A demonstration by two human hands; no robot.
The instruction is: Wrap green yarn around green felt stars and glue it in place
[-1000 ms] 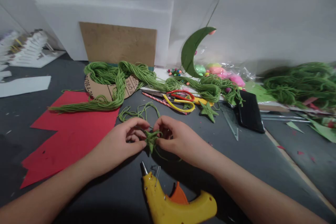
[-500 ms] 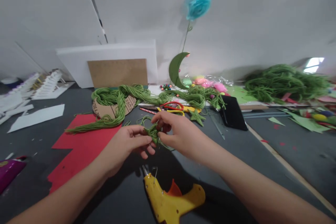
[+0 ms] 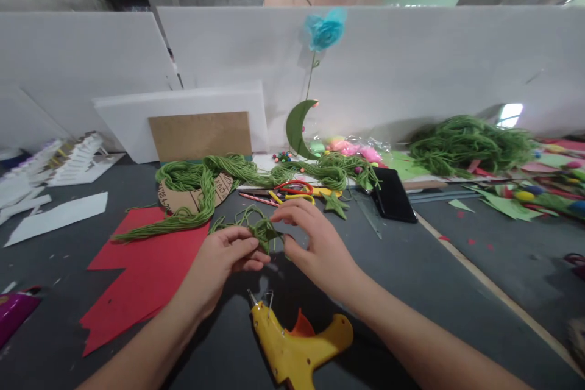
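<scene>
Both my hands meet over a small star wrapped in green yarn, held just above the dark table. My left hand pinches the star from the left with thumb and fingers closed on it. My right hand comes in from the right, fingers curled, pinching the yarn at the star's right side. A loose strand of green yarn trails from the star toward the back. A yellow glue gun with an orange trigger lies on the table just below my hands, nozzle pointing up toward them.
Red paper lies at left. Behind it are long hanks of green yarn, a cardboard disc, scissors, another yarn star, a black phone, a green crescent and a big yarn heap. White foam boards stand behind.
My head has tilted up, showing more of the back wall and a blue flower. My hands have lifted the star slightly, and my right hand has shifted its grip round the star.
</scene>
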